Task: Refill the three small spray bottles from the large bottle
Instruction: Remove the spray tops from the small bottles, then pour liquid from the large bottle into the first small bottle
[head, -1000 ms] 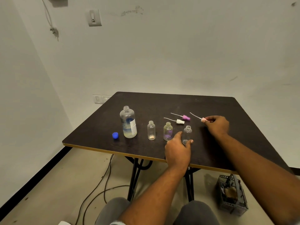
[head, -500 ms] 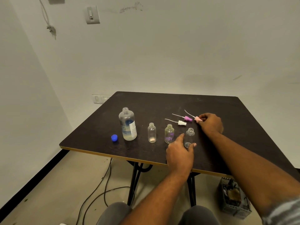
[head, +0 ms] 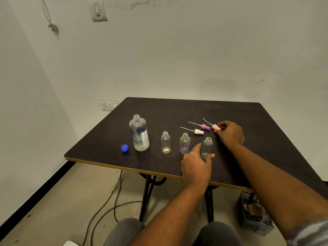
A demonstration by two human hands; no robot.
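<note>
Standing upright off to the left, the large bottle (head: 139, 134) was nearer the left hand (head: 196, 166), which gripped the rightmost small bottle (head: 207, 146); the right hand (head: 230, 133) pinched the pink sprayer (head: 216, 127).

You're working in dim, even light with a greenish cast; the far part of the dark table (head: 195, 110) carries a soft grey sheen, and the big bottle (head: 139, 134) shows small glints. The wide lens bows the wall (head: 177, 59) toward the edges, and your sleeve (head: 308, 233) in the lower right corner is smeared.
</note>
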